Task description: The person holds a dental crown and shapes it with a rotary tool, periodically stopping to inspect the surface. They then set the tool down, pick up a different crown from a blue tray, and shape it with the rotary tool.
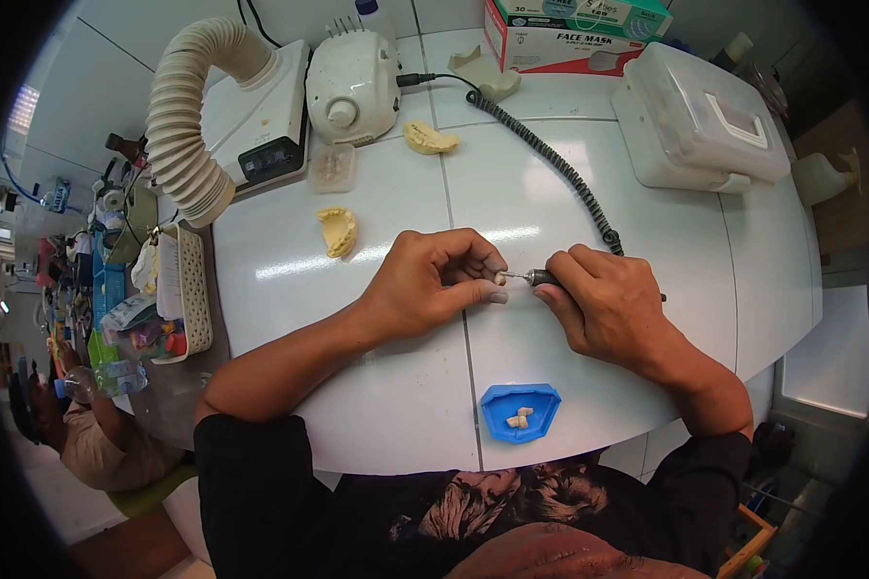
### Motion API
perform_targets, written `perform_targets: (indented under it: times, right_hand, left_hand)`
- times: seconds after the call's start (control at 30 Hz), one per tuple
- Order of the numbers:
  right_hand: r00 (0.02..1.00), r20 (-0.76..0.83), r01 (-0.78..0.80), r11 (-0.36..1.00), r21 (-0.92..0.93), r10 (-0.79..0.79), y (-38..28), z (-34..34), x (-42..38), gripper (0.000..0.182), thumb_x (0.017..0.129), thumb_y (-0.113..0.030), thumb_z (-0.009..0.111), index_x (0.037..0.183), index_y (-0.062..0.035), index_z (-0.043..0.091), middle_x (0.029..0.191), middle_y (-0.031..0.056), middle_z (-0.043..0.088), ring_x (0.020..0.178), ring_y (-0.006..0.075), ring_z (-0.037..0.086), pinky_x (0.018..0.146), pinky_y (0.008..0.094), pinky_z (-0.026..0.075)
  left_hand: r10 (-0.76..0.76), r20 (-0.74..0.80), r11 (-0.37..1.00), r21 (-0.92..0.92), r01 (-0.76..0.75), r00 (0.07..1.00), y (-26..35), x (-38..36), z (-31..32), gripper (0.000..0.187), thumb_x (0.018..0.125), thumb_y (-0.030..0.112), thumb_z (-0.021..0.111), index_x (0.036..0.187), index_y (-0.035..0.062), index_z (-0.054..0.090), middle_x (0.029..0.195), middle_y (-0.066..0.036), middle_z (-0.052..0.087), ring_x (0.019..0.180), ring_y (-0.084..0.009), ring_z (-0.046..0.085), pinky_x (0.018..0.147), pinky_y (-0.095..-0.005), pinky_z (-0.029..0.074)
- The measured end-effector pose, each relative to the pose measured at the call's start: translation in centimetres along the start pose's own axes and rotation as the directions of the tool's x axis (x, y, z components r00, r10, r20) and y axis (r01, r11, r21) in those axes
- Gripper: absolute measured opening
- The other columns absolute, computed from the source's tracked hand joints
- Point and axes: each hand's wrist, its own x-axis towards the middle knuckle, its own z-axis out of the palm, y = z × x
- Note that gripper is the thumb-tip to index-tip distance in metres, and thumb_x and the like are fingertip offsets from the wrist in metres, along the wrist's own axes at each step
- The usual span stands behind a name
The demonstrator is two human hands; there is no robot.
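Observation:
Between the fingertips and thumb of my left hand (pixel 446 275) is a small tooth-coloured dental piece (pixel 499 279). My right hand (pixel 610 304) is wrapped round a dark rotary handpiece (pixel 543 278), its thin metal bit pointing left and meeting or nearly meeting the piece. A coiled black cord (pixel 550 154) runs from behind my right hand up to the white control unit (pixel 352 87). Below my hands, near the table's front edge, a blue tray (pixel 493 429) holds a few more tooth-coloured pieces (pixel 519 419).
Two yellowish dental casts (pixel 338 233) and a small clear box (pixel 333 170) lie left of centre. A ribbed suction hose (pixel 179 116) arches at the back left. A white case (pixel 695 121) and face mask boxes (pixel 565 48) stand at the back right. Another person (pixel 116 434) sits at left.

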Motion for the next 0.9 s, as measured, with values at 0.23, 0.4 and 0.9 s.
perform_targets:
  times: [0.23, 0.4, 0.9]
  right_hand:
    - [1.000, 0.003, 0.003, 1.000, -0.009, -0.003, 0.06, 0.06, -0.03, 0.026, 0.103, -0.030, 0.075, 0.093, -0.0081, 0.064, 0.077, 0.0069, 0.062, 0.062, 0.0263, 0.068, 0.052, 0.0403, 0.050]
    - [1.000, 0.006, 0.003, 1.000, -0.008, -0.003, 0.03, -0.03, 0.01, 0.026, 0.103, -0.030, 0.075, 0.094, -0.0082, 0.064, 0.078, 0.0067, 0.062, 0.063, 0.0261, 0.069, 0.052, 0.0405, 0.051]
    - [1.000, 0.011, 0.006, 1.000, 0.011, -0.006, 0.17, -0.14, -0.01, 0.026, 0.103, -0.031, 0.075, 0.094, -0.0080, 0.064, 0.078, 0.0069, 0.062, 0.063, 0.0265, 0.069, 0.053, 0.0407, 0.051]
  left_hand:
    - [0.014, 0.008, 1.000, 0.001, -0.014, 1.000, -0.40, 0.01, -0.05, 0.020, 0.097, -0.002, 0.079, 0.115, -0.0045, 0.070, 0.106, -0.011, 0.079, 0.100, -0.0147, 0.078, 0.091, -0.0285, 0.064]
    - [-0.024, 0.014, 1.000, -0.019, 0.024, 1.000, -0.02, 0.05, -0.15, 0.021, 0.096, -0.002, 0.080, 0.113, -0.0041, 0.068, 0.106, -0.011, 0.078, 0.101, -0.0152, 0.078, 0.091, -0.0282, 0.064]
    - [-0.042, 0.020, 0.997, -0.069, 0.043, 0.999, -0.17, 0.06, -0.23, 0.022, 0.096, -0.002, 0.080, 0.112, -0.0041, 0.066, 0.107, -0.011, 0.074, 0.100, -0.0149, 0.077, 0.090, -0.0274, 0.063]
